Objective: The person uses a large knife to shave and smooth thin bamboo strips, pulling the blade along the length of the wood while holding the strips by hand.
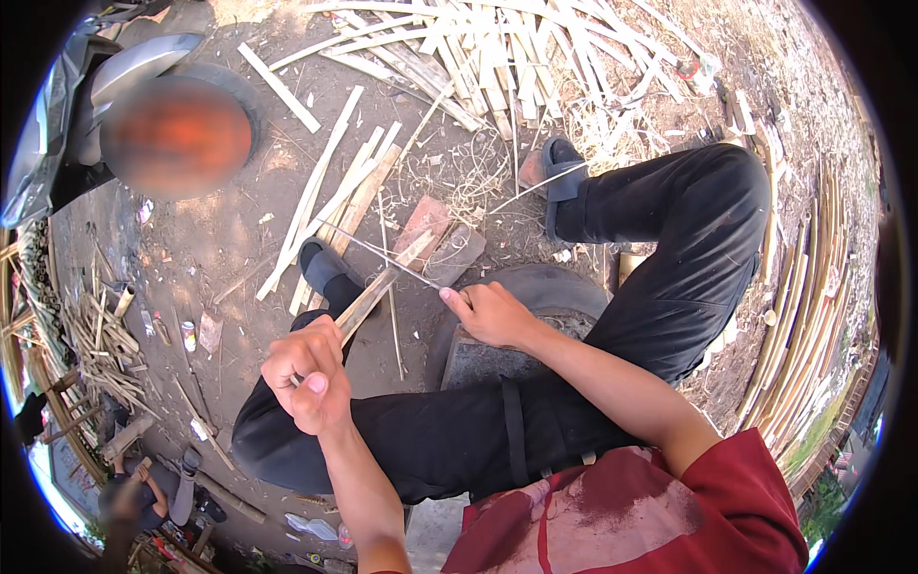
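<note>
My left hand [311,373] is closed round the near end of a split bamboo strip [360,308], which slants away to the upper right over the ground. From my right hand [490,314], also closed, a long thin knife [358,241] reaches to the upper left. Its blade crosses the bamboo strip a little beyond my left hand; the grip is mostly hidden in my fingers. Just past the strip, a reddish brick [421,222] and a greyer brick [455,255] lie on the dirt between my feet.
A large pile of pale bamboo strips [497,57] lies ahead; more strips [344,206] rest by my left foot. Long poles [801,306] run along the right. A dark tyre [550,287] sits below my right forearm. Another person [153,493] is at the lower left.
</note>
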`<control>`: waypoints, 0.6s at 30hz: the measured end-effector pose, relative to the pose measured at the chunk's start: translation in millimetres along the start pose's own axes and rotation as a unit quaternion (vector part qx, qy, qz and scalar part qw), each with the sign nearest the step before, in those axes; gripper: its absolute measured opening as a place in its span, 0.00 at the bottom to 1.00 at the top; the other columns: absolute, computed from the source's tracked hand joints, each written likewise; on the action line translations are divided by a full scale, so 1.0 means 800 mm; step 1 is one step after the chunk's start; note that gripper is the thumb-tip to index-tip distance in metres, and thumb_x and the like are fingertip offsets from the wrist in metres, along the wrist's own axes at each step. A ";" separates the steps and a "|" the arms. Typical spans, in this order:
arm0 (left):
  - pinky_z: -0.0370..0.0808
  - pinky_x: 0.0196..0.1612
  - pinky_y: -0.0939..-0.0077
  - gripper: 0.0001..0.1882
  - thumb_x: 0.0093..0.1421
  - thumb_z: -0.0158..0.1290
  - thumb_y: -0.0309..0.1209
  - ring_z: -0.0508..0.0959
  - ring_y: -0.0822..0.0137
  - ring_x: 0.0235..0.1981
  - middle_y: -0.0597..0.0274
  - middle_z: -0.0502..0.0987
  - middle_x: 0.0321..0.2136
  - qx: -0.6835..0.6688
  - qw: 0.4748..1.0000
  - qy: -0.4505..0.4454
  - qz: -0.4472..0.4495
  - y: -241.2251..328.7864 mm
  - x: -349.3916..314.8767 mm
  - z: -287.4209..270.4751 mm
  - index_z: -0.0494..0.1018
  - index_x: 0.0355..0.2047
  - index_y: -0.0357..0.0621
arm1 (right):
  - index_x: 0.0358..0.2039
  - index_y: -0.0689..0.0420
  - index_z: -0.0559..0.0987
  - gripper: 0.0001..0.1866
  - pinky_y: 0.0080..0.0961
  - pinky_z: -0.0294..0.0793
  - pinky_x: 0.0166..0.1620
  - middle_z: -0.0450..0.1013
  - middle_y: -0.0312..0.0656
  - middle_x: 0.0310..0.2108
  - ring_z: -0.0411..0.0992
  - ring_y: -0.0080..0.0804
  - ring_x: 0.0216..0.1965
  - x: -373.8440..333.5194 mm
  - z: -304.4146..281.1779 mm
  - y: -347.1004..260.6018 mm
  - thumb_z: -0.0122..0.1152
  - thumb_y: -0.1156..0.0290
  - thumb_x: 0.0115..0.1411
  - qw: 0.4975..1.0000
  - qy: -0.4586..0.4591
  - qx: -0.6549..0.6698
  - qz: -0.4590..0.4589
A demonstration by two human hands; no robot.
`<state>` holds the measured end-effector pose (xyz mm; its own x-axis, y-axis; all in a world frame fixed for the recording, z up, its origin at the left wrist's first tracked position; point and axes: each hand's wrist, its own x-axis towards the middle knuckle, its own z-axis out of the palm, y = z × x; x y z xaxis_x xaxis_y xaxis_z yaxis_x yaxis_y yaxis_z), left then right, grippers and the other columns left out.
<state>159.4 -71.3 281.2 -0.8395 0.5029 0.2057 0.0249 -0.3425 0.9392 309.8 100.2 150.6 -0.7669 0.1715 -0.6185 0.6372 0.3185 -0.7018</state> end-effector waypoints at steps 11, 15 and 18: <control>0.63 0.32 0.69 0.17 0.63 0.45 0.37 0.60 0.70 0.18 0.67 0.59 0.15 -0.040 0.847 0.529 0.021 0.116 0.014 -0.211 0.56 0.19 0.51 | 0.18 0.62 0.69 0.39 0.29 0.67 0.18 0.66 0.39 0.14 0.66 0.27 0.11 -0.007 -0.122 -0.068 0.40 0.39 0.73 0.978 0.056 0.197 0.032; 0.74 0.44 0.57 0.17 0.61 0.50 0.42 0.77 0.56 0.36 0.55 0.75 0.32 0.006 0.742 0.664 -0.094 0.033 0.003 -0.278 0.70 0.38 0.39 | 0.15 0.56 0.65 0.38 0.27 0.62 0.19 0.59 0.33 0.10 0.61 0.22 0.11 -0.039 -0.220 -0.111 0.41 0.37 0.72 0.968 0.084 0.235 -0.036; 0.73 0.55 0.50 0.34 0.57 0.57 0.45 0.78 0.47 0.51 0.48 0.79 0.47 0.123 0.658 0.705 -0.235 -0.035 -0.020 -0.307 0.70 0.56 0.31 | 0.19 0.57 0.69 0.36 0.22 0.58 0.16 0.60 0.32 0.12 0.58 0.19 0.11 -0.069 -0.290 -0.130 0.41 0.37 0.72 0.954 0.147 0.253 -0.065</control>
<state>39.0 -265.1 184.2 -0.4500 -0.7885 -0.4192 -0.4756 -0.1857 0.8598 268.1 274.2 339.4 -0.7827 0.4395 -0.4407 0.4338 -0.1225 -0.8926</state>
